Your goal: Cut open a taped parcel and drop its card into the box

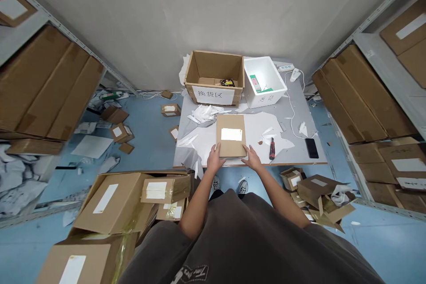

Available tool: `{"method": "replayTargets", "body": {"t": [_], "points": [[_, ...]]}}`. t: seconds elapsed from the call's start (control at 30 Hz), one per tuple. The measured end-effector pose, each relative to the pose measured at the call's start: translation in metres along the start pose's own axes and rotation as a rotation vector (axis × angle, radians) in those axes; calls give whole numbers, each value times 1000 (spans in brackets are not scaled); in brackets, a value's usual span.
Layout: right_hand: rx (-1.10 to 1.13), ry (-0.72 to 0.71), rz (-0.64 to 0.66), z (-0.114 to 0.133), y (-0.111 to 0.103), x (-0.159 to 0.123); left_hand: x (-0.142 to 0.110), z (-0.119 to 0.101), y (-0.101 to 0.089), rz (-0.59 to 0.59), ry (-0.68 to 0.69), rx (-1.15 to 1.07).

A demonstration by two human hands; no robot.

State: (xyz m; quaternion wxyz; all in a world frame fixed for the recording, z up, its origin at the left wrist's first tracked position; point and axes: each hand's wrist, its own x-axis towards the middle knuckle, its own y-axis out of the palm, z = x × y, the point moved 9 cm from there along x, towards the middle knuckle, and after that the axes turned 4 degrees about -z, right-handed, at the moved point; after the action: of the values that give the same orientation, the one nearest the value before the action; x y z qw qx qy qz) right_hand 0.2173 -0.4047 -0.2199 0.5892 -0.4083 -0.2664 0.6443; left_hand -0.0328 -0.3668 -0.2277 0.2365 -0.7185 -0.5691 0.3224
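Note:
A flat brown cardboard box with a white label lies at the front of the table, its label facing up. My left hand grips its near left corner, thumb up against the side. At the near right corner my right hand holds the box in the same way, so it sits between both hands. A red and black box cutter rests on the table, right of my right hand. Crumpled white paper lies beyond the box, to the left. The undersides of my fingers are partly hidden.
An open carton with a handwritten sign and a white foam box stand at the table's back. A phone and white cable lie right. Stacked cartons fill the left foreground; opened boxes lie on the right floor. Shelves flank both sides.

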Motion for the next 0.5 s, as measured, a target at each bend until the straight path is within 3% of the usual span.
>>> {"method": "replayTargets", "body": {"t": [0.07, 0.17, 0.33, 0.5], "points": [[49, -24, 27, 2, 5, 1, 3, -11, 6, 28, -23, 72], [82, -68, -51, 14, 3, 3, 6, -17, 11, -1, -60, 107], [-8, -110, -152, 42, -17, -1, 8, 2, 5, -64, -45, -57], [-76, -269, -216, 93, -36, -3, 13, 15, 13, -30, 2, -315]]}}
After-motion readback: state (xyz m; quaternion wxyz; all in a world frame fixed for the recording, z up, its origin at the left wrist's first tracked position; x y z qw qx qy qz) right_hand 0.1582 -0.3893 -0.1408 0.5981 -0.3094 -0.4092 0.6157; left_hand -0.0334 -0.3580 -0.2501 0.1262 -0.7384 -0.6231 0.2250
